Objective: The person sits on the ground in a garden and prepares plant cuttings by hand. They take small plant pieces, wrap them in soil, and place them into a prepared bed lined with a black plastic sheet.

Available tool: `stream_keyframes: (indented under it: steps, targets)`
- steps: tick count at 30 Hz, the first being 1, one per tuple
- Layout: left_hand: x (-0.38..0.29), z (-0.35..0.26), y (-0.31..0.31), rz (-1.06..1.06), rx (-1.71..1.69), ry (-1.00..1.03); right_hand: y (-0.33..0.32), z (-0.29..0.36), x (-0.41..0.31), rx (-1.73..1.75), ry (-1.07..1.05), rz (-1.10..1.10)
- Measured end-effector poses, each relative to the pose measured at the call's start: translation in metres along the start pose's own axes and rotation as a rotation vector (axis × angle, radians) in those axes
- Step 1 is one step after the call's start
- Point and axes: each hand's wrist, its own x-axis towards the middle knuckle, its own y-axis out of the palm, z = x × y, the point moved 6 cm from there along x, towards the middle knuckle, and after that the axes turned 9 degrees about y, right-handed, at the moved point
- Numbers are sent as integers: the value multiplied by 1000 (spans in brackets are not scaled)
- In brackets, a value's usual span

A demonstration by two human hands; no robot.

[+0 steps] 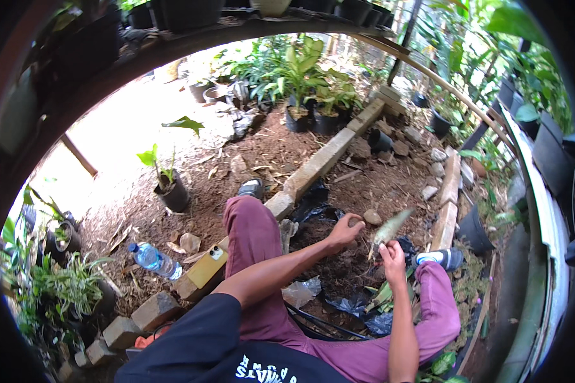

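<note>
My right hand (393, 256) pinches a small plant cutting by its base. Its pale green leaf (393, 227) points up and away, slightly blurred, and thin root-like strands hang below the fingers. My left hand (347, 229) hovers to the left with curved fingers and nothing visible in it. Just beyond its fingertips lies a round stone or clod (372, 217). Below both hands is dark loose soil (338, 263). Clear plastic (302, 291) and cut green leaves (381, 297) lie between my legs.
A row of concrete blocks (323, 160) runs past my left leg; another block edging (448, 206) lies right. On the left are a yellow phone (206, 265), a water bottle (155, 261) and a potted plant (171, 191). An empty black pot (380, 141) lies tipped ahead.
</note>
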Motion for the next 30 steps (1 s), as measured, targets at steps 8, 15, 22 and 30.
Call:
stream_keyframes:
  steps: [8,15,22,30]
  targets:
    - [-9,-5,5,98,92,28,20,-17,-7,107,-109,-76]
    - [-5,8,-3,-39,356,0,14,-9,-7,159,-165,-137]
    - [-11,28,7,13,31,-102,20,-20,0,172,-185,-142]
    - [-14,18,8,53,48,-7,27,-28,-2,313,-100,-146]
